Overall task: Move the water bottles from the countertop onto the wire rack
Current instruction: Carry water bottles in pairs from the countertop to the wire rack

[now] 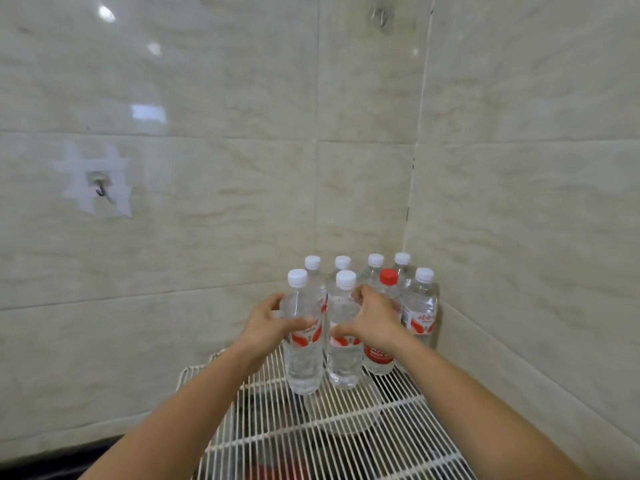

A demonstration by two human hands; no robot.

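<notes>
Each hand holds one bottle, and both bottles stand straight up, caps at the top. The left hand [268, 327] is wrapped around the left bottle [303, 341] from its left side. The thumb crosses the front of the red label and the fingers curl behind. The right hand [372, 322] is wrapped around the middle bottle [344, 344] from its right side, with the thumb on the label. Both grips are closed snug on the plastic.

The two bottles are close side by side at the near edge of the group. Their bottoms look to be on the rack [346, 438] or just above it; I cannot tell if they touch the wires.

Behind them stand more bottles in the far right corner by the wall. One has a red cap [388, 277], and the rest have white caps. They all seem to be on the rack already.

So each bottle sits right inside its own hand, and its long side runs up and down. I think the next move is to set them flat on the wires and let go. The wires have gaps, so a tilted bottle could wobble or bump the ones behind.
</notes>
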